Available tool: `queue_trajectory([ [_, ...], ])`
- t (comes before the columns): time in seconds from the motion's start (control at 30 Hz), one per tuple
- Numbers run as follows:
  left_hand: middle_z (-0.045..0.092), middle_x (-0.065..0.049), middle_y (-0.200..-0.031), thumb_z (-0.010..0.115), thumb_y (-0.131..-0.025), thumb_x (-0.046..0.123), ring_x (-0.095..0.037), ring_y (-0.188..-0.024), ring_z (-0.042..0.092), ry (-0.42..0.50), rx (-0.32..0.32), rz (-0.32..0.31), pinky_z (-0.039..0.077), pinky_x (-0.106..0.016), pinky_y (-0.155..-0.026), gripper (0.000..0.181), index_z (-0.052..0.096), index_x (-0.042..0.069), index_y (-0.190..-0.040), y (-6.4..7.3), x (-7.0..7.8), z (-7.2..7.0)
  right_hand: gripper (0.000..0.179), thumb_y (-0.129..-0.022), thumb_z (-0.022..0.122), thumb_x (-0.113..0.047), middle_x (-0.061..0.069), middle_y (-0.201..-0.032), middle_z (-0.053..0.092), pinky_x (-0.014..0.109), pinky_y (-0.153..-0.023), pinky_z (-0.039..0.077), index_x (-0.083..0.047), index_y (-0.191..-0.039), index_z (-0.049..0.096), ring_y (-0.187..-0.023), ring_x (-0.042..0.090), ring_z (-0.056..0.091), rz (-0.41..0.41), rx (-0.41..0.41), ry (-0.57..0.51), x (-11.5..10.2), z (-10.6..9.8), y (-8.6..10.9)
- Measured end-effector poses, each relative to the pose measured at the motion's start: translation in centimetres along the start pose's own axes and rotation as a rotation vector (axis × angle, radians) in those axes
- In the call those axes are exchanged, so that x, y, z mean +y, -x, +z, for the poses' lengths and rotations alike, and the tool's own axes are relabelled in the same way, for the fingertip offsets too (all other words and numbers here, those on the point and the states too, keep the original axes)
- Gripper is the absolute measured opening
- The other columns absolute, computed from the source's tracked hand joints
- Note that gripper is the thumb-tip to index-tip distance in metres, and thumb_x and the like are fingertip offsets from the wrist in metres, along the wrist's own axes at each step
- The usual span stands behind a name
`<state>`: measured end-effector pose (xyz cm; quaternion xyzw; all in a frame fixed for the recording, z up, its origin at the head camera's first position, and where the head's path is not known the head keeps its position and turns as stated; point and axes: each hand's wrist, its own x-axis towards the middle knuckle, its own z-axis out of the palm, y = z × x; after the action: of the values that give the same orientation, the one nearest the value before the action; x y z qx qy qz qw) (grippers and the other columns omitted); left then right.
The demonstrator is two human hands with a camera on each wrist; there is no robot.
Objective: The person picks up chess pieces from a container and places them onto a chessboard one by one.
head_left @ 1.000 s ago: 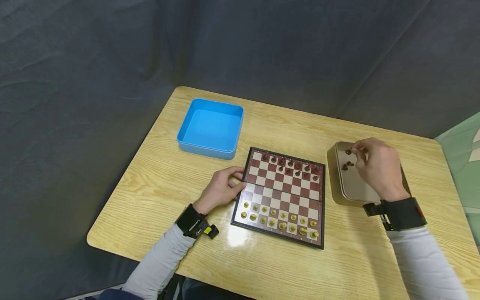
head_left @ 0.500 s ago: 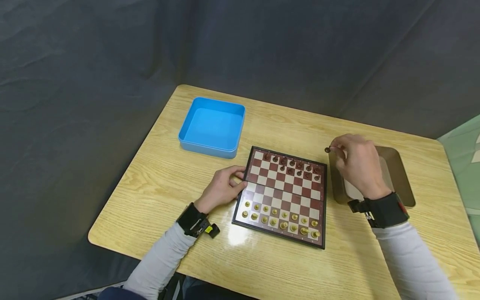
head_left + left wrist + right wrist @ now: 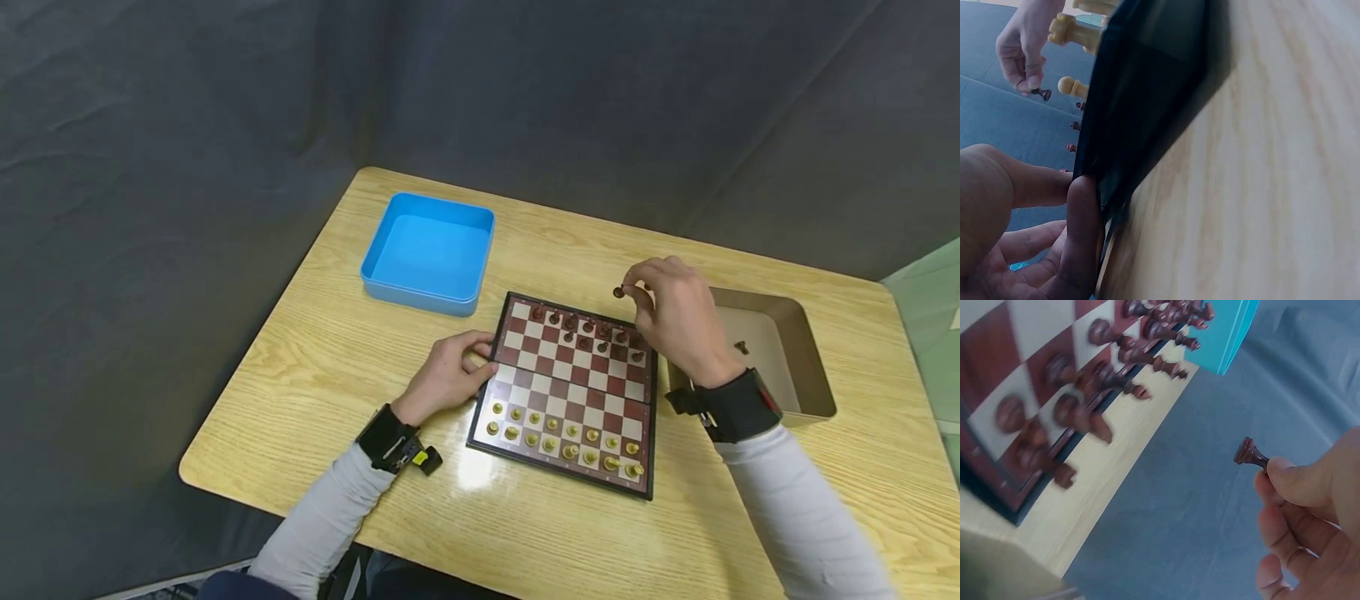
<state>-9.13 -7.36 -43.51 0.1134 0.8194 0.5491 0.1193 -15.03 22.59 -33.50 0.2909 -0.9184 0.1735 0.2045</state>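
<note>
My left hand (image 3: 446,379) holds the left edge of the chessboard (image 3: 543,383), thumb and fingers pinching its black rim (image 3: 1094,125). In the head view my right hand (image 3: 682,321) is raised over the board's far right corner and the near side of the metal tin. Its thumb and fingertips pinch a dark brown chess piece (image 3: 1249,453), base pointing outward and top hidden by the fingers. Dark pieces (image 3: 583,342) stand in the far rows, the front one only partly filled. Two rows of gold pieces (image 3: 550,444) stand at the near side.
A brownish metal tin (image 3: 813,375) stands right of the board, with a dark piece (image 3: 741,347) lying inside; my right arm hides part of it. A blue box (image 3: 427,258) sits at the back left. The wooden table (image 3: 315,400) ends at a dark curtain.
My right hand has lifted the dark chess piece from the tin and moved left to the board's far right corner. My left hand keeps its hold on the board's edge.
</note>
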Motion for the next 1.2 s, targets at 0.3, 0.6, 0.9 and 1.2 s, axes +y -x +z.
queue_trajectory([
  [0.3, 0.056, 0.0, -0.095, 0.063, -0.079, 0.013, -0.009, -0.06, 0.061, 0.009, 0.002, 0.014, 0.049, -0.027, -0.043, 0.047, 0.045, 0.009, -0.123, -0.1, -0.1, 0.1, 0.007, -0.079, 0.059, -0.007, 0.002, -0.085, 0.059, 0.032, -0.057, 0.024, -0.01, -0.084, 0.062, -0.063, 0.015, 0.039, -0.016, -0.01, -0.04, -1.3, 0.9, -1.3],
  [0.6, 0.056, 0.001, -0.095, 0.063, -0.079, 0.015, -0.007, -0.061, 0.06, -0.017, 0.004, 0.012, 0.049, -0.025, -0.046, 0.047, 0.045, 0.01, -0.122, 0.0, -0.1, 0.3, 0.008, -0.081, 0.059, -0.014, 0.0, -0.089, 0.059, 0.031, -0.059, 0.032, -0.013, -0.088, 0.063, -0.073, 0.016, 0.05, -0.021, -0.009, -0.097, -2.1, 1.7, -2.1],
  [0.9, 0.056, -0.001, -0.095, 0.063, -0.079, 0.013, -0.009, -0.061, 0.061, 0.0, 0.002, 0.013, 0.049, -0.026, -0.046, 0.047, 0.045, 0.009, -0.122, 0.1, 0.2, 0.2, 0.011, -0.078, 0.063, -0.012, -0.001, -0.088, 0.061, 0.03, -0.058, 0.033, -0.013, -0.089, 0.065, -0.072, 0.015, 0.051, -0.08, 0.0, -0.122, -3.2, 2.7, -3.3],
  [1.2, 0.056, -0.002, -0.096, 0.063, -0.079, 0.013, -0.008, -0.061, 0.06, -0.004, 0.0, 0.023, 0.05, -0.026, -0.046, 0.047, 0.045, 0.008, -0.122, 0.0, 0.2, 0.3, 0.016, -0.079, 0.062, -0.013, -0.001, -0.092, 0.059, 0.031, -0.061, 0.035, -0.015, -0.095, 0.065, -0.077, 0.016, 0.051, -0.111, -0.043, -0.105, -3.9, 3.4, -3.7],
])
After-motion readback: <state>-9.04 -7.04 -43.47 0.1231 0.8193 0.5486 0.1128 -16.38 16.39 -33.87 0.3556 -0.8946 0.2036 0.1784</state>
